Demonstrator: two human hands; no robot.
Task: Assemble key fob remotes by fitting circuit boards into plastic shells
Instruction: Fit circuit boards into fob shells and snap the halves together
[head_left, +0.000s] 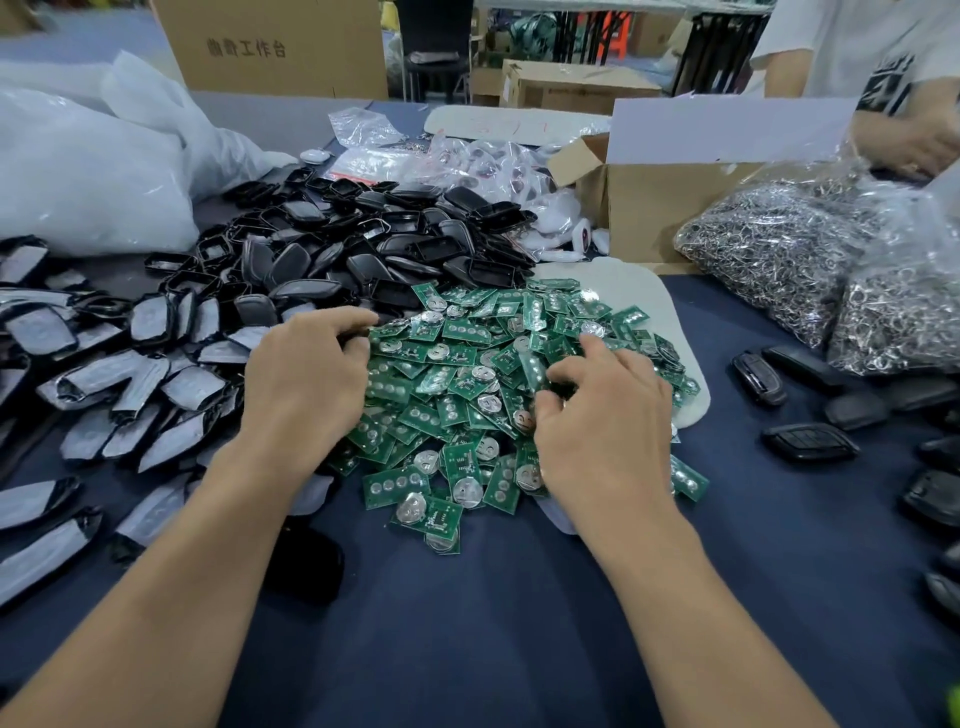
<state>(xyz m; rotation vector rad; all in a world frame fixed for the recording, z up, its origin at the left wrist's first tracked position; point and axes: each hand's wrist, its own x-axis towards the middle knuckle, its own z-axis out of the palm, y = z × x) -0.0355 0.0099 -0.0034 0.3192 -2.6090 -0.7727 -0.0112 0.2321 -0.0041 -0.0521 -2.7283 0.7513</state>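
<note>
A heap of green circuit boards (457, 374) with round silver battery clips lies on a white foam pad (628, 291) mid-table. Behind it are piled empty black plastic shells (363, 244). Shell halves covered in grey film (130, 364) spread to the left. My left hand (306, 374) is at the heap's left edge, its fingers curled round a small black shell piece (357, 340). My right hand (602, 421) lies on the heap. Its index finger points forward, while the thumb and other fingers pinch at a board underneath, mostly hidden.
Closed black fobs (810, 441) lie on the right of the dark blue cloth. Clear bags of metal key rings (779, 249) and an open cardboard box (654, 202) stand back right. White plastic bags (78, 171) fill the back left. Another person's hand (914, 145) works at the far right.
</note>
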